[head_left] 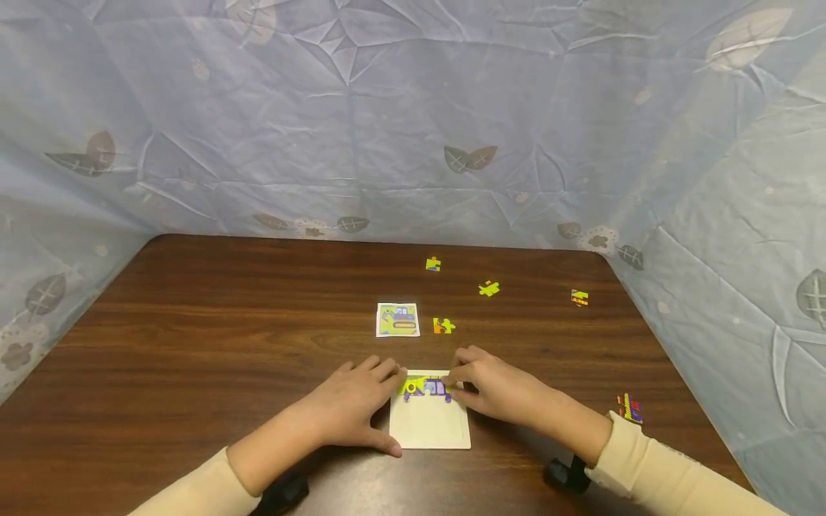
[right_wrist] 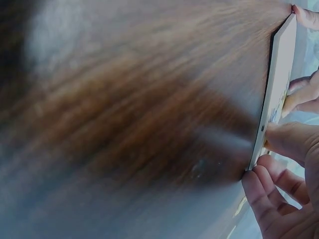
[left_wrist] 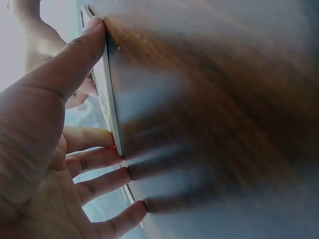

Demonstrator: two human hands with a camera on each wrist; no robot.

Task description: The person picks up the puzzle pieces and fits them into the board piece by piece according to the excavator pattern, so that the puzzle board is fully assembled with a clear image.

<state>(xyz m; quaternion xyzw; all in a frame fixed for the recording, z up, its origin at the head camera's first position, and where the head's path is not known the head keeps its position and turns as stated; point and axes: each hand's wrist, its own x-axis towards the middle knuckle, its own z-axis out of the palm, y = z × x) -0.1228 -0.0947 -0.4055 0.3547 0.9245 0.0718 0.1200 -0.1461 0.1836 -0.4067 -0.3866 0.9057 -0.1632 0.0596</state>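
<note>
Left hand [head_left: 355, 405] has its grip spread wide along the puzzle board [head_left: 429, 426], while the right hand [head_left: 502, 387] crowds the far-right corner, can't tell if it's pinching anything.

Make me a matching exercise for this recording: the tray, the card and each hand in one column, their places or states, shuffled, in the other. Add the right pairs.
Column one
1. Tray
2. Card
3. Left hand
4. Right hand

Column two
A. Spread along the tray's left side
B. White-bordered, lying beyond the tray
C. At the tray's far right corner, fingers bent
D. Pale, with joined pieces along its far side and a bare near part

Right pairs: 1-D, 2-B, 3-A, 4-C
</note>
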